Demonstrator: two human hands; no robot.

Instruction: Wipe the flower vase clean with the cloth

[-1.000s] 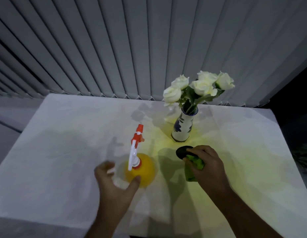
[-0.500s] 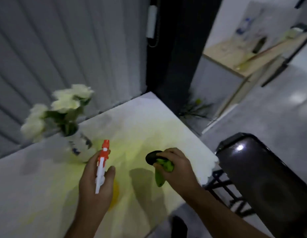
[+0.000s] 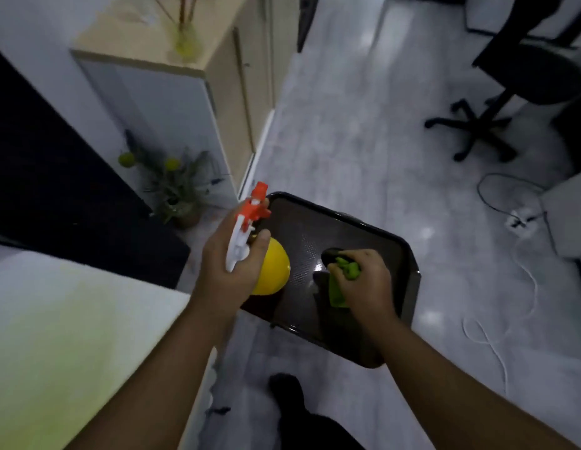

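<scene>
My left hand (image 3: 229,264) grips a yellow spray bottle (image 3: 272,267) with a white and orange trigger head, held in the air. My right hand (image 3: 363,282) is closed around a crumpled green cloth (image 3: 342,277) together with a small dark object whose nature I cannot tell. Both hands hover over a black chair seat (image 3: 341,241). The flower vase is out of view. Only a corner of the white table (image 3: 71,336) shows at the lower left.
A wooden cabinet (image 3: 198,92) stands at the upper left with a potted plant (image 3: 177,190) at its foot. An office chair base (image 3: 477,125) and a white cable (image 3: 510,287) lie on the grey floor to the right. My shoe (image 3: 287,389) shows below.
The view has swung right, away from the table and the vase, which left the frame. My left hand picked up the spray bottle. Both hands now hang over the black chair.
</scene>
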